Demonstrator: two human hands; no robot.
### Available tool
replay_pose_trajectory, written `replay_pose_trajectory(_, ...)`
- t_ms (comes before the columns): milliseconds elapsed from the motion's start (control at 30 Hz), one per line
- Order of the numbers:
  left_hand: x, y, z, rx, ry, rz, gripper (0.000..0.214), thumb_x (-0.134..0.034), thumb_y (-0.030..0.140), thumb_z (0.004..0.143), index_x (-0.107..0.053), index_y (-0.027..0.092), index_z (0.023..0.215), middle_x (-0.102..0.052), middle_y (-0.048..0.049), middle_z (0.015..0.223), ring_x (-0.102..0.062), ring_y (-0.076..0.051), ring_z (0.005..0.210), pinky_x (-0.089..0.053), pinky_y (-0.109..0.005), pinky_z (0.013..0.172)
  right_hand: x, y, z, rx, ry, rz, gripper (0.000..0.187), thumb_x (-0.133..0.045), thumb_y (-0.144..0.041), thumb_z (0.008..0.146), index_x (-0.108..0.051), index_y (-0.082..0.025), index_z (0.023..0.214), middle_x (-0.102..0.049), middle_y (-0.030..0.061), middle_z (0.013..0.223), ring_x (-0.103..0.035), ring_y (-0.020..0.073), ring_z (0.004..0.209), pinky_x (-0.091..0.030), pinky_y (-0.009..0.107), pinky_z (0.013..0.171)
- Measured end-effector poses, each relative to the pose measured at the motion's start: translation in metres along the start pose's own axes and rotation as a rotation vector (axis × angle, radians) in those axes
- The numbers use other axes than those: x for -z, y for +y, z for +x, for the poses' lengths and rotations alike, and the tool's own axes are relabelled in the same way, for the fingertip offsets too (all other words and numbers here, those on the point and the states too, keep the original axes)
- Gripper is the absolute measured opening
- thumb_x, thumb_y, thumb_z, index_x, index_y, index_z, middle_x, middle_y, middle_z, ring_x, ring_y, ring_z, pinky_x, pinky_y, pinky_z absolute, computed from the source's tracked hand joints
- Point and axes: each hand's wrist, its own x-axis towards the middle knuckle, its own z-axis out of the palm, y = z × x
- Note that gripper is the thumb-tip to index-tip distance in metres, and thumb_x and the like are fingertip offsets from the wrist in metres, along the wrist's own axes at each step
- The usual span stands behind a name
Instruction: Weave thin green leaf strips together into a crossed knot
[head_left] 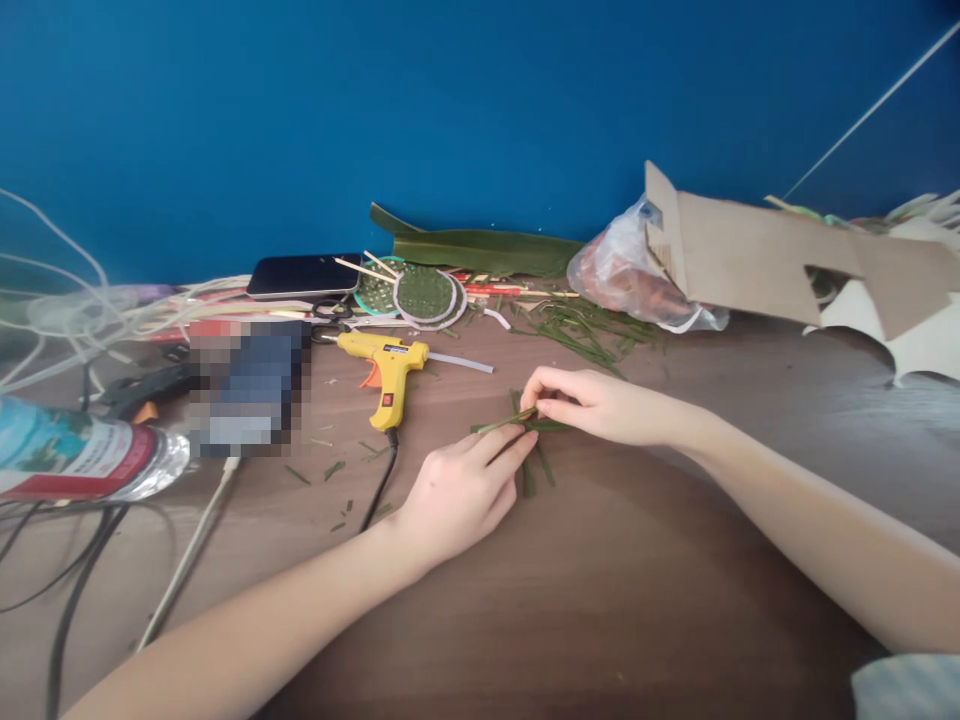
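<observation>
Several narrow green leaf strips (529, 478) lie crossed on the brown table. My left hand (466, 490) rests over them, its fingertips pressing the strips where they cross. Beyond it, my right hand (589, 402) pinches one strip between thumb and fingers, and that strip slants over the left fingers. The exact crossing point is partly hidden by my fingertips. A yellow hot glue gun (390, 376) lies to the left of my hands, with a clear glue stick (461, 361) poking out of its back.
Behind are round woven green pieces (424, 294), a long leaf (487, 252), loose cut strips (592, 335), a plastic bag (626, 265) and cut cardboard (750, 260). To the left lie a black phone (304, 275), a blurred-out phone (251, 385), a bottle (82, 452) and cables (187, 560).
</observation>
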Motion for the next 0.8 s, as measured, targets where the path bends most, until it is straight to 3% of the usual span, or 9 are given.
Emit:
replay_pose_trajectory(300, -0.0018, -0.0014, 0.0, -0.016, 0.082, -0.06, 0.029, -0.039, 0.011, 0.084, -0.061, 0.012, 0.103, -0.064, -0.0066, 0.11, -0.063, -0.018, 0.096, -0.054, -0.03, 0.082, 0.0034, 0.0051, 0.0002, -0.013, -0.03, 0.074, 0.017, -0.036, -0.032, 0.09, -0.05, -0.022, 0.093, -0.061, 0.0015, 0.094, -0.053, 0.0158, 0.081, -0.036, 0.029, 0.068)
replay_pose_trajectory(800, -0.0006, -0.0004, 0.001, -0.031, 0.087, -0.04, 0.031, -0.038, 0.013, 0.083, -0.063, 0.012, 0.102, -0.064, -0.0084, 0.111, -0.064, -0.018, 0.094, -0.055, -0.029, 0.08, 0.0041, 0.0075, 0.0011, -0.012, -0.04, 0.115, 0.016, -0.038, -0.029, 0.088, -0.051, -0.021, 0.093, -0.061, 0.0022, 0.094, -0.053, 0.0158, 0.081, -0.037, 0.029, 0.07)
